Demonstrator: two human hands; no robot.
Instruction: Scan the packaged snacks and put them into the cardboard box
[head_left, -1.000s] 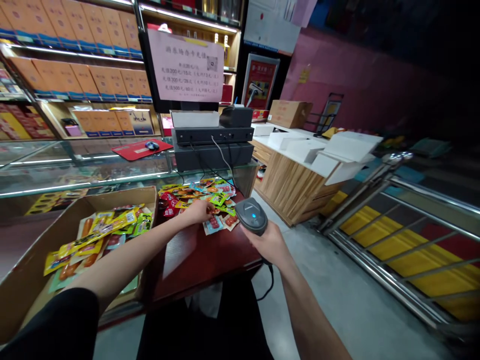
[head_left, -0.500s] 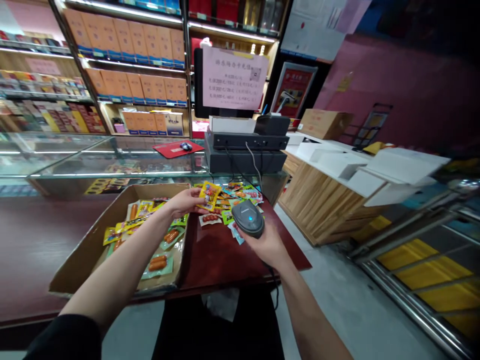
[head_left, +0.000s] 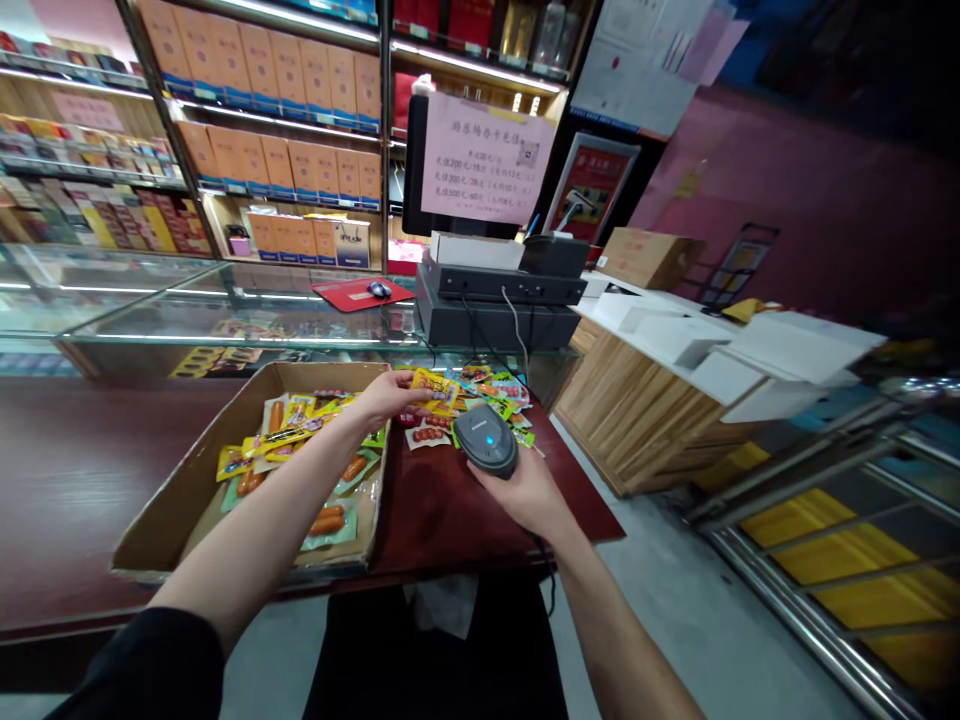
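Pinched in my left hand (head_left: 391, 396) is a yellow snack packet (head_left: 437, 390), tilted above a pile of small colourful packets (head_left: 501, 388) on the dark red table. My right hand (head_left: 521, 487) is wrapped round a dark grey barcode scanner (head_left: 486, 438) with a lit blue light, just right of and below the yellow packet. The scanner covers part of the pile. Under my left forearm stands an open cardboard box (head_left: 176, 492) holding several sausage packets (head_left: 328, 522) and yellow packets.
Behind the table runs a glass display counter (head_left: 172, 318) with a red mouse pad (head_left: 352, 294), a black cash drawer (head_left: 499, 322) and a monitor bearing a pink paper sign (head_left: 484, 160). A wooden cabinet (head_left: 630, 405) and metal railing (head_left: 795, 600) are at right.
The yellow packet in my left hand has tilted flatter. My right hand has shifted the scanner slightly left, closer to the packet. The whole view has moved a little.
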